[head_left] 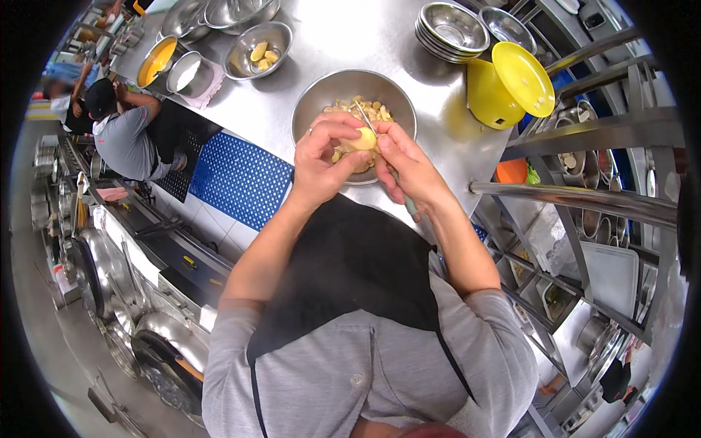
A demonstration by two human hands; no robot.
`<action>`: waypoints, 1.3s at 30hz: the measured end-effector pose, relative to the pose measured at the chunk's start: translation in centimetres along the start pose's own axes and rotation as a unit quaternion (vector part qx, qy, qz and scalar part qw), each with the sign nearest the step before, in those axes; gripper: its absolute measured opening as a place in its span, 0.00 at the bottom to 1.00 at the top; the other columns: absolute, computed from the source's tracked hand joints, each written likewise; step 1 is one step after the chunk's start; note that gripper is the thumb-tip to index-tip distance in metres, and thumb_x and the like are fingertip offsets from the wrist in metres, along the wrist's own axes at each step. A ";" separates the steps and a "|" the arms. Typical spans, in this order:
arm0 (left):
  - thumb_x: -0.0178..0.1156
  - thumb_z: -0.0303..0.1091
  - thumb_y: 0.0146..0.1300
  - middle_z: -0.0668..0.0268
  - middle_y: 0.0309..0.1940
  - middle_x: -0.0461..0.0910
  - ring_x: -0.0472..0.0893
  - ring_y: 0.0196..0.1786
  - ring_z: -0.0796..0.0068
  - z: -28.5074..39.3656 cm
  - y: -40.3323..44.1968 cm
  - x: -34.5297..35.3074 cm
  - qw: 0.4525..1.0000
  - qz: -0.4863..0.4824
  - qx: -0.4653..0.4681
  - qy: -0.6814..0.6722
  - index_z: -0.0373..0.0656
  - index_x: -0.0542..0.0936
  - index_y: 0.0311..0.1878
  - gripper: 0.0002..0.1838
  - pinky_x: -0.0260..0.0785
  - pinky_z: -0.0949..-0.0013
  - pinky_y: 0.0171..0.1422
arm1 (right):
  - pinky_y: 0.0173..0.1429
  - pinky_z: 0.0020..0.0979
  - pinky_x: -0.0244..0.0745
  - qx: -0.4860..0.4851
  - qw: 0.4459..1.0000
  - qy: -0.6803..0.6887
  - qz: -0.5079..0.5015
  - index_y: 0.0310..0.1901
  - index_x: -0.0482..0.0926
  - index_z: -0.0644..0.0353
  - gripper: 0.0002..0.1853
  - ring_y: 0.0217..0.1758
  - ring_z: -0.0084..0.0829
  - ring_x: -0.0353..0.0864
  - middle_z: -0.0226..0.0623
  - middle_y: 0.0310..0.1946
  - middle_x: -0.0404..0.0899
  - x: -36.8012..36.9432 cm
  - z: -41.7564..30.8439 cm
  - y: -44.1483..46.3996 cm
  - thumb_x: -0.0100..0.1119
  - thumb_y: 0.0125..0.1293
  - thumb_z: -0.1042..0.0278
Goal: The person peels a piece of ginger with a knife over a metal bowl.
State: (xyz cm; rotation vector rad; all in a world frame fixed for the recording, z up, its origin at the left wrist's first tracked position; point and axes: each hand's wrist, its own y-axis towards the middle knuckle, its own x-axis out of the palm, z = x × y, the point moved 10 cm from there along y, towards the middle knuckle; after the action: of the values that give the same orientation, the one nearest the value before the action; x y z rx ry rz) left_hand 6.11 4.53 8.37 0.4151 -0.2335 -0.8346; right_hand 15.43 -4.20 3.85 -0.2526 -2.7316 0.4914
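Between the thumb and fingers of my left hand [328,155] is a pale yellow, peeled-looking piece of root vegetable [364,139]; I cannot tell whether it is ginger or potato. My right hand [409,164] grips a small knife [366,117] by its grey-green handle. Its narrow blade points up and away, lying against the yellow piece. Both hands are over the near part of a wide steel bowl [304,96], which holds many brownish-yellow pieces and scraps [380,111]. The hands hide part of the bowl's contents.
A smaller steel bowl [235,61] with several yellow pieces stands to the upper left, near a pot of orange liquid [153,69]. Stacked steel bowls [450,33] and a yellow container [491,95] stand right. A metal rack [584,204] borders the right; another person [124,135] is at left.
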 end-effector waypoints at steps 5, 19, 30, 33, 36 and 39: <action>0.69 0.22 0.62 0.61 0.50 0.80 0.81 0.51 0.70 -2.6 1.1 -4.3 0.978 0.174 -0.098 -0.064 0.36 0.77 0.53 0.17 0.76 0.68 0.57 | 0.18 0.22 0.62 -0.021 0.998 -0.049 0.044 0.79 0.56 0.45 0.27 0.13 0.18 0.62 0.28 0.17 0.66 0.1 0.4 0.1 0.42 0.82 0.58; 0.56 0.19 0.69 0.47 0.52 0.79 0.83 0.53 0.57 -11.1 8.2 -19.5 0.873 0.423 -0.209 -0.124 0.23 0.73 0.56 0.14 0.82 0.61 0.59 | 0.16 0.22 0.61 0.027 0.993 -0.058 0.098 0.79 0.58 0.48 0.27 0.13 0.17 0.63 0.26 0.19 0.69 -3.0 2.5 0.2 0.42 0.82 0.55; 0.65 0.21 0.49 0.54 0.47 0.81 0.81 0.49 0.52 -9.8 4.2 0.1 0.739 -0.285 -0.004 0.610 0.37 0.77 0.60 0.30 0.77 0.57 0.54 | 0.17 0.21 0.62 0.006 0.995 -0.060 0.085 0.79 0.59 0.39 0.26 0.14 0.17 0.64 0.27 0.20 0.68 -2.7 1.7 0.3 0.43 0.82 0.54; 0.65 0.22 0.50 0.53 0.45 0.80 0.81 0.47 0.51 -9.0 4.8 -0.6 0.736 -0.254 -0.020 0.627 0.36 0.78 0.58 0.27 0.77 0.57 0.54 | 0.18 0.21 0.63 0.012 0.994 -0.060 0.094 0.79 0.59 0.41 0.26 0.13 0.17 0.65 0.27 0.18 0.68 -2.7 1.5 0.1 0.42 0.82 0.57; 0.68 0.23 0.50 0.53 0.43 0.79 0.81 0.45 0.54 -6.6 5.8 -1.6 0.786 -0.232 -0.084 0.567 0.35 0.81 0.54 0.24 0.77 0.61 0.52 | 0.18 0.22 0.64 0.007 0.994 -0.052 0.092 0.79 0.59 0.43 0.26 0.13 0.17 0.66 0.27 0.18 0.69 -2.9 1.6 -0.2 0.41 0.82 0.57; 0.74 0.22 0.51 0.61 0.42 0.79 0.82 0.43 0.71 -4.9 6.2 -2.7 0.916 -0.167 -0.196 0.308 0.35 0.85 0.46 0.17 0.76 0.71 0.49 | 0.18 0.22 0.64 0.002 0.994 -0.047 0.094 0.79 0.59 0.44 0.26 0.13 0.18 0.66 0.27 0.18 0.69 -3.0 1.4 0.0 0.41 0.82 0.56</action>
State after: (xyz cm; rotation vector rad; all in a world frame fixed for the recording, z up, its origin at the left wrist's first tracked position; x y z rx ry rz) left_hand 10.20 11.56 6.66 0.3231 0.6012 -1.0141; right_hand 17.71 -5.37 1.70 -0.5022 -2.8126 0.5728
